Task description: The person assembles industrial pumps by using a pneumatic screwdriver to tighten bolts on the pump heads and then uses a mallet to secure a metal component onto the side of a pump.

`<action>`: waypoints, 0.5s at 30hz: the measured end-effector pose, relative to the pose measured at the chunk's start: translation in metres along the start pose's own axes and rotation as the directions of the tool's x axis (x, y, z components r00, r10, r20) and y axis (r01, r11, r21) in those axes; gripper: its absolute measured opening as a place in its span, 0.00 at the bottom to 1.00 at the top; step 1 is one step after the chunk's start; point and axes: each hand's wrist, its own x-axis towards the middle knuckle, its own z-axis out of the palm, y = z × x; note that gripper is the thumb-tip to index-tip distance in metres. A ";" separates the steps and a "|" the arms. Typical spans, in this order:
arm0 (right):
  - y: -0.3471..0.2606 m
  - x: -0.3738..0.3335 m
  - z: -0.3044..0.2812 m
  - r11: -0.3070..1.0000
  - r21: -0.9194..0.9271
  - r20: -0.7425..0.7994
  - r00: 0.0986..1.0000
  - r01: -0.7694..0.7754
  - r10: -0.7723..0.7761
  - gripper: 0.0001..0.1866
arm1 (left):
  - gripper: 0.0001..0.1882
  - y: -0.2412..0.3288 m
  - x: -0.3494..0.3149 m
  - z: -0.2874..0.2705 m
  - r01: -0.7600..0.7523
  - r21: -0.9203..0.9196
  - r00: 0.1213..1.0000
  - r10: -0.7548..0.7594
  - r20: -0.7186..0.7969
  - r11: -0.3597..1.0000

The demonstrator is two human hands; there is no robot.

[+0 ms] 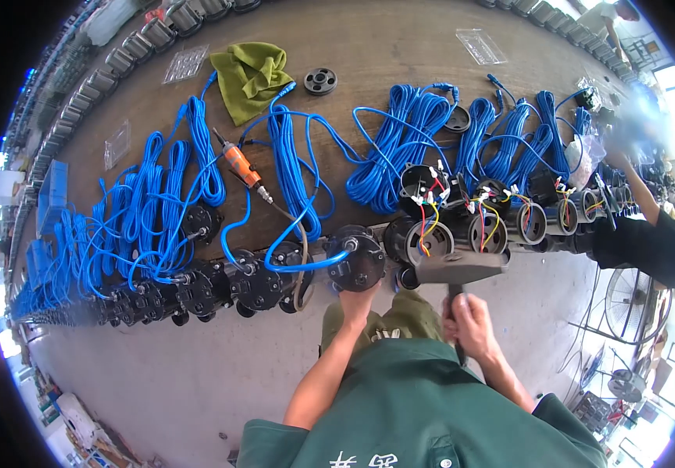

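My right hand (472, 321) is wrapped round the dark handle of a hammer (462, 268). Its metal head, a little blurred, is held level in front of the open motor housings. My left hand (358, 303) grips a round motor housing with a black end cap (357, 261) from below; its fingers are mostly hidden behind the cap. A thick blue cable (306, 267) runs from the cap's middle to the left. To the right of that cap, an open motor housing (429, 240) shows red, yellow and blue wires with white connectors.
Coiled blue cables (294, 168) lie along the bench (369, 47). Among them are an orange power screwdriver (241, 165), a green cloth (250, 74) and a black disc (320, 81). More capped housings (255, 288) line the edge at left. A co-worker (650, 242) stands at right near a fan (626, 304).
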 end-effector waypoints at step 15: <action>0.011 0.016 0.009 0.995 0.053 -0.019 0.996 -0.081 0.082 0.21 | 0.18 0.061 -0.028 -0.011 0.268 -0.078 0.959 -0.257 0.122 0.960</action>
